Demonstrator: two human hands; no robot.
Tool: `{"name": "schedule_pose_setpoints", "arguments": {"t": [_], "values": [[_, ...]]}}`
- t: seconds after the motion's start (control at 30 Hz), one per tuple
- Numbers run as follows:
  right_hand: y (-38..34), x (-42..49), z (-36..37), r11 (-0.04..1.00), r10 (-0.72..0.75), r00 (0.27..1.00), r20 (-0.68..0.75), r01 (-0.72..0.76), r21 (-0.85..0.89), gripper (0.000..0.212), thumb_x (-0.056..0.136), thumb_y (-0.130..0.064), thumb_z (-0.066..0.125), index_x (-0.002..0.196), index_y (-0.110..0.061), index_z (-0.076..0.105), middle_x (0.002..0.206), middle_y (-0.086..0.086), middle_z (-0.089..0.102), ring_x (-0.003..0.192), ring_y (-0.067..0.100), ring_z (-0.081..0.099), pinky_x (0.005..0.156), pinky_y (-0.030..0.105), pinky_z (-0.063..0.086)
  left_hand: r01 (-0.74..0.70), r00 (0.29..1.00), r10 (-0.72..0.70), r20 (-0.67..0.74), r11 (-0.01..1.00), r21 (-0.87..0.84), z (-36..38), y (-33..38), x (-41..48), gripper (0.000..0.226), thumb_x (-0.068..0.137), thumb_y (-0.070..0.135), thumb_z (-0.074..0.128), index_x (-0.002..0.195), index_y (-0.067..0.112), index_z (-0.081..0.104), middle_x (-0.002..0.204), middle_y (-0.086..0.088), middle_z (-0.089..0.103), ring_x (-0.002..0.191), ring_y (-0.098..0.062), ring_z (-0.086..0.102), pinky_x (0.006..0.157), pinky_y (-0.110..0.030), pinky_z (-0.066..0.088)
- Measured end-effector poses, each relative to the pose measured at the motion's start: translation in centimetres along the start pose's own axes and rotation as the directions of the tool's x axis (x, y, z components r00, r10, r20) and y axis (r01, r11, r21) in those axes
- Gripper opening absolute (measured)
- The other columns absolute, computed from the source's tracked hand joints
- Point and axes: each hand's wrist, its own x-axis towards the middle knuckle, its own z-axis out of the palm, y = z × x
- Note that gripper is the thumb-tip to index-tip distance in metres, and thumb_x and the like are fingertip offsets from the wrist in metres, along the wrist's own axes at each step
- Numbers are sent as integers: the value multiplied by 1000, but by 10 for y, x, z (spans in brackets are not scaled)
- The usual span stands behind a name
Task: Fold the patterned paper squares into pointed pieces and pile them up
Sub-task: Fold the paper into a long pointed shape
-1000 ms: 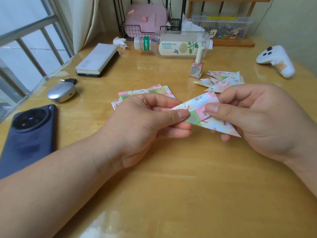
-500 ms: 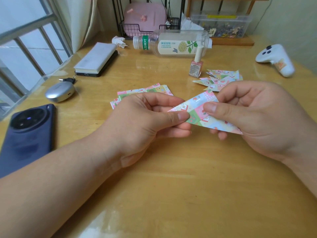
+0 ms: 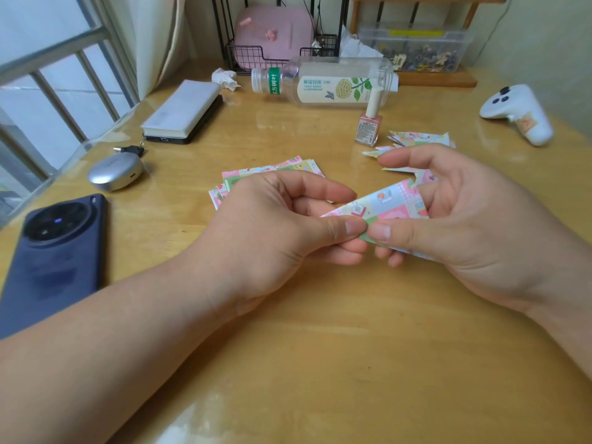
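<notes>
Both hands are on one folded paper piece (image 3: pixel 389 203), held over the table (image 3: pixel 320 363) at centre frame. Left hand (image 3: pixel 272 229): thumb and forefinger pinch the piece's left end, other fingers curled under it. Right hand (image 3: pixel 477 229): thumb presses on the near edge right next to the left thumb, thumb tips almost touching. Its lower fingers curl beneath the paper; the forefinger sticks out above it, not touching. So both hands grip the piece. It's a long pastel patchwork strip with a pointed left tip, tilted up toward the right. Its right end is hidden in the right palm, so can't tell the full shape. Stack of flat patterned squares (image 3: pixel 288 166) lies on the table behind the left hand, partly covered by it, slightly fanned. Pile of pointed pieces (image 3: pixel 419 138) sits behind the right hand, just beside a pink nail polish bottle (image 3: pixel 370 128) standing upright. Farther back: clear plastic drink bottle (image 3: pixel 330 86) on its side, cap to the left; crumpled tissue (image 3: pixel 226 79); white block on a dark slab (image 3: pixel 184 112). Left side: dark blue phone (image 3: pixel 54 261) face down, camera lens up, with a silver oval case (image 3: pixel 115 171) beyond it. Right side: white game controller (image 3: pixel 519 112), well apart from the pile. Back edge: black wire rack (image 3: pixel 253 56) holding a pink item, and a clear bin (image 3: pixel 416 48) of small bits on a wooden shelf.
</notes>
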Motion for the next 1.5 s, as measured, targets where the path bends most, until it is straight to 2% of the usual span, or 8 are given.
{"name": "schedule_pose_setpoints", "arguments": {"t": [0.27,0.4,0.5,0.7,0.83,1.03,1.4,1.5], "values": [[-1,0,0,1000,-1,1000,3,1,20,61,62,-6,74,118,-15,51,67,6,70,57,20,65,57,26,56,52,999,-52,-6,998,45,-6,1,1,30,69,6,77,97,-1,67,72,-18,73,65,-25,74,61,-31,62],[0,2,-7,999,-11,1000,-28,13,52,59,60,-7,75,114,-14,52,65,6,67,57,22,64,57,28,54,188,978,-183,99,981,-51,-13,6,5,22,81,15,67,90,-4,70,73,-17,69,58,-22,68,54,-27,58],[1,3,-11,998,-11,1000,-21,12,69,58,60,-8,76,114,-14,53,65,6,67,57,24,64,58,29,54,221,969,-210,131,972,-75,-16,8,7,19,84,16,64,84,-2,71,72,-15,67,55,-18,65,52,-25,57],[1,2,-13,997,-1,1000,7,0,81,57,63,-5,75,115,-11,53,65,7,67,56,24,64,57,29,55,155,978,-159,131,987,44,-19,4,8,22,81,18,67,85,-4,69,72,-18,67,56,-21,65,53,-27,56],[1,2,-13,997,10,1000,7,-10,70,57,63,-4,74,115,-11,53,65,7,68,57,24,64,57,29,55,55,990,-77,115,982,180,-20,2,8,22,83,21,68,75,1,70,70,-18,68,55,-25,65,55,-30,56],[2,2,-11,998,23,1000,16,-24,57,58,62,-6,75,115,-13,54,67,9,68,60,26,65,62,31,56,-139,989,103,106,892,431,-20,0,9,26,95,19,62,73,4,63,64,-8,65,54,-24,63,55,-31,53],[1,2,-12,999,45,999,31,-44,-5,60,65,-2,87,114,-16,55,69,11,69,61,29,65,64,35,55,-95,988,50,145,940,328,-21,-2,9,15,91,12,67,79,4,69,68,-10,67,57,-26,63,62,-36,55],[-1,1,-9,999,37,999,30,-37,-4,57,61,-7,77,113,-15,55,65,8,68,59,25,64,61,31,56,-80,985,28,167,948,308,-21,-3,8,15,90,12,67,78,4,70,69,-11,68,58,-24,64,60,-33,55]]}}
